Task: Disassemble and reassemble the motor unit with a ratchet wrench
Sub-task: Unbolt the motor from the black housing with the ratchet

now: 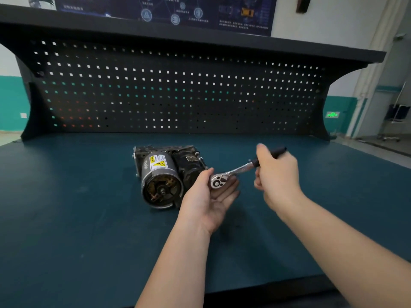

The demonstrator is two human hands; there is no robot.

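The motor unit (163, 174) lies on its side on the dark green bench top (77, 207). It is a grey cylinder with a yellow warning label and a black housing behind, and its open end faces me. My right hand (277, 174) grips the black handle of the ratchet wrench (235, 171), which is held above the bench to the right of the motor. My left hand (211, 196) is palm up under the chrome ratchet head, with thumb and fingers closing round the head.
A black pegboard (178, 90) stands upright along the back of the bench under a dark shelf. The bench's front edge runs near my forearms. To the right, beyond the bench, is open floor with a wheeled stand (393, 121).
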